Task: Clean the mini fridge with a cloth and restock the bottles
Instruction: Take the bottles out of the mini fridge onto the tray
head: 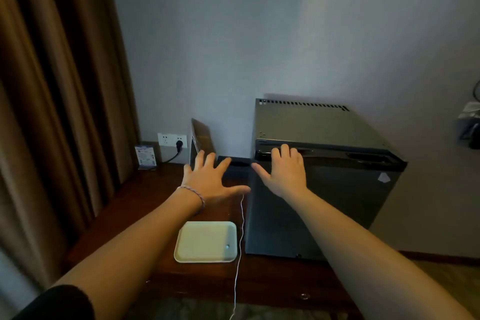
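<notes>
Head camera view: nearest, a pale tray (205, 241) lies on a dark wooden surface (145, 205). Beyond it, the left hand (207, 182) hovers with fingers spread wide, holding nothing. Right hand (284, 171) lies flat against the closed mini fridge (337, 189), fingertips at the door's top edge.

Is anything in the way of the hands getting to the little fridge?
Nothing visible blocks them. The right hand already rests on the top front edge of the mini fridge, whose door looks closed. The left hand hovers open beside it, above the wooden table, with only air between.
</notes>
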`<state>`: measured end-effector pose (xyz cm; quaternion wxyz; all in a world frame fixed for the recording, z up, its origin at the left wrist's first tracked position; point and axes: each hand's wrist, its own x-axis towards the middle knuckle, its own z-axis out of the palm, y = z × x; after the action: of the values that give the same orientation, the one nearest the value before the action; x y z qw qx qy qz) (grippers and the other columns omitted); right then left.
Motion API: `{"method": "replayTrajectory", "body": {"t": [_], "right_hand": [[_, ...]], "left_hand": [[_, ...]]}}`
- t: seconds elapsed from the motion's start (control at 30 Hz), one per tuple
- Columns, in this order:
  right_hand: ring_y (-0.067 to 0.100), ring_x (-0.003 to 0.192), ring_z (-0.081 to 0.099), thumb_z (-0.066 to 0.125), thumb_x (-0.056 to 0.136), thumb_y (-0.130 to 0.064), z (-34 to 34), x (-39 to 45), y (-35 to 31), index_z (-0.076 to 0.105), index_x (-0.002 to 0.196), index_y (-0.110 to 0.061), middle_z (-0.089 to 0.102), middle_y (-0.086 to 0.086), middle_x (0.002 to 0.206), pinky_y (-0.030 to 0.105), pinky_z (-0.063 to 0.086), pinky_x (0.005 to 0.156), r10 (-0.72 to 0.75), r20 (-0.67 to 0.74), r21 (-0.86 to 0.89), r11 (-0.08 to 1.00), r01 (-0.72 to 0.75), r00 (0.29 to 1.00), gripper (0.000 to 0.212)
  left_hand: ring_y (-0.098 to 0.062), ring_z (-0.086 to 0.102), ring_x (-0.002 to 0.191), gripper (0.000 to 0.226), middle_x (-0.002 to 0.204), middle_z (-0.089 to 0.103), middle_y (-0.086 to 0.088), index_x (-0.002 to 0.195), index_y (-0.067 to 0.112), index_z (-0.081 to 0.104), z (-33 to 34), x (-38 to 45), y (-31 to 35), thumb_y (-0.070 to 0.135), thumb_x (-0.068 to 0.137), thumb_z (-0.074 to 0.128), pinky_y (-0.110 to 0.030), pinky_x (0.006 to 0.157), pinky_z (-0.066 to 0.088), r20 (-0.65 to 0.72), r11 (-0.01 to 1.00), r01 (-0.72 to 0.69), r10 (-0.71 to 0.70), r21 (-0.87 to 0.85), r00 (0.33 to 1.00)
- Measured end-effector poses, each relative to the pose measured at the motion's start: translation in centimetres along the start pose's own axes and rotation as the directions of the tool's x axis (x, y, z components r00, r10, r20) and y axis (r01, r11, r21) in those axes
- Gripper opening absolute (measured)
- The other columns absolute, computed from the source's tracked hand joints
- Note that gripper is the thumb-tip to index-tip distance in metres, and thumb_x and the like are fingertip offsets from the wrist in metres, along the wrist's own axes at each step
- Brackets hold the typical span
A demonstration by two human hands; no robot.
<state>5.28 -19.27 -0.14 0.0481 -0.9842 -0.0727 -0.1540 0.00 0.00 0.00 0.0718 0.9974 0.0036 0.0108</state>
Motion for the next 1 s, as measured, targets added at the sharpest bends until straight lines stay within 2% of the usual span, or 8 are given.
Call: {"method": "replayTrajectory", "body": {"t": [0.13, 0.27, 0.53, 0.73, 0.83, 1.0], "right_hand": [[0.029, 0.139, 0.037, 0.037, 0.092, -0.075, 0.8, -0.2, 0.2, 0.049, 0.14, -0.015, 0.047, 0.007, 0.144, 0.046, 0.026, 0.119, -0.017, -0.081, -0.026, 1.0, 0.015, 0.997, 0.077], [0.029, 0.138, 0.038, 0.039, 0.091, -0.076, 0.1, 0.2, 0.3, 0.05, 0.139, -0.015, 0.047, 0.006, 0.144, 0.045, 0.031, 0.117, -0.034, -0.052, -0.003, 0.999, 0.034, 0.998, 0.078], [0.028, 0.137, 0.04, 0.037, 0.09, -0.078, -1.3, -1.3, 0.9, 0.051, 0.141, -0.019, 0.048, 0.005, 0.145, 0.045, 0.037, 0.112, -0.055, -0.038, 0.043, 0.997, 0.057, 0.998, 0.079], [0.02, 0.116, 0.053, 0.033, 0.087, -0.084, -3.6, -6.4, 2.2, 0.063, 0.118, -0.02, 0.06, 0.0, 0.118, 0.039, 0.049, 0.093, -0.134, -0.076, 0.081, 0.987, 0.14, 0.988, 0.077], [0.02, 0.111, 0.054, 0.033, 0.084, -0.086, -5.3, -9.3, 3.5, 0.065, 0.109, -0.019, 0.06, 0.0, 0.112, 0.036, 0.049, 0.085, -0.138, -0.055, 0.138, 0.98, 0.144, 0.989, 0.079], [0.028, 0.118, 0.054, 0.033, 0.083, -0.087, -8.4, -14.0, 6.5, 0.06, 0.123, -0.012, 0.061, 0.009, 0.124, 0.039, 0.048, 0.085, -0.085, -0.009, 0.088, 0.992, 0.086, 0.996, 0.089]], "left_hand": [[-0.03, -0.007, 0.153, 0.107, 0.167, 0.001, 0.0, 0.156, 0.041, 0.004, 1.1, 0.4, -0.4, 0.098, 0.068, 0.023, -0.064, 0.118, 0.007, 0.023, 0.995, -0.074, 0.073, 0.069, 0.997], [-0.031, -0.004, 0.153, 0.109, 0.167, 0.002, 0.0, 0.157, 0.038, 0.003, 2.2, -0.3, 0.1, 0.097, 0.068, 0.028, -0.063, 0.118, 0.009, 0.075, 0.998, -0.059, 0.056, 0.038, 0.996], [-0.031, -0.001, 0.153, 0.116, 0.167, 0.003, -0.001, 0.157, 0.035, -0.001, 1.5, -3.7, 1.9, 0.099, 0.064, 0.027, -0.062, 0.119, 0.011, 0.035, 0.999, -0.008, 0.007, 0.05, 0.999], [-0.032, 0.004, 0.152, 0.117, 0.166, 0.005, -0.002, 0.157, 0.035, 0.002, 0.5, -7.0, 4.3, 0.1, 0.063, 0.029, -0.062, 0.119, 0.015, 0.011, 0.995, 0.077, -0.078, 0.064, 0.997], [-0.032, 0.005, 0.152, 0.122, 0.166, 0.006, -0.002, 0.157, 0.034, 0.003, 1.2, -9.7, 6.1, 0.102, 0.059, 0.031, -0.061, 0.118, 0.017, 0.014, 0.992, 0.103, -0.105, 0.07, 0.994], [-0.031, 0.01, 0.15, 0.127, 0.165, 0.012, 0.0, 0.156, 0.035, 0.006, 2.2, -13.7, 10.2, 0.105, 0.052, 0.031, -0.063, 0.116, 0.02, 0.027, 0.99, 0.136, -0.137, 0.036, 0.99]]}}
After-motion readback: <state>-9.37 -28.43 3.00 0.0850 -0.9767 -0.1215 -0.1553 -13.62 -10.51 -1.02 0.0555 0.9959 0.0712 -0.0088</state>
